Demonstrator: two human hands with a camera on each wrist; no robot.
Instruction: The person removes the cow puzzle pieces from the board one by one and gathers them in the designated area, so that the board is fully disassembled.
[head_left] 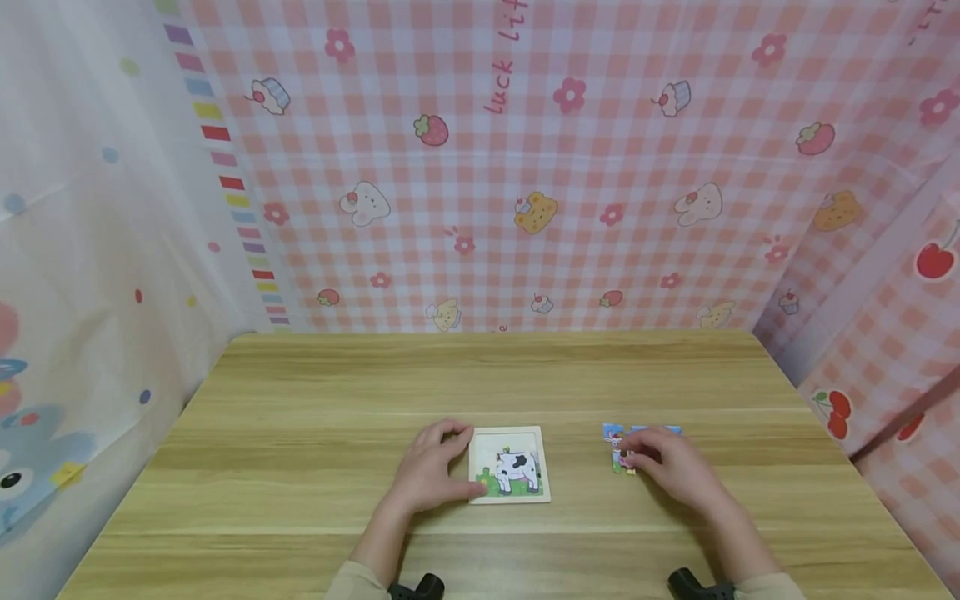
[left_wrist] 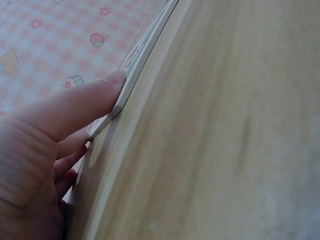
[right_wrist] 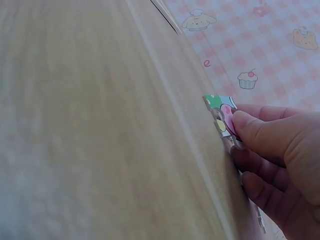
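Observation:
A square wooden puzzle tray (head_left: 509, 430) lies on the table; the part filled in it shows a cow on grass, and its upper area is pale. My left hand (head_left: 429, 471) holds the tray by its left side, thumb on the lower left corner and fingers near the upper left. In the left wrist view the thumb presses on the rim of the puzzle tray (left_wrist: 122, 102). To the right, my right hand (head_left: 670, 467) pinches a colourful puzzle piece (right_wrist: 215, 102) between thumb and fingers, tilted up from the table in the right wrist view. The palm hides part of it in the head view.
More puzzle pieces (head_left: 612, 431) lie by the right hand, with a blue-edged one (head_left: 667, 429) partly covered behind it. The wooden table (head_left: 337, 375) ends at a pink checked cloth (head_left: 487, 167) at the back. Dark wrist straps show at both sleeves.

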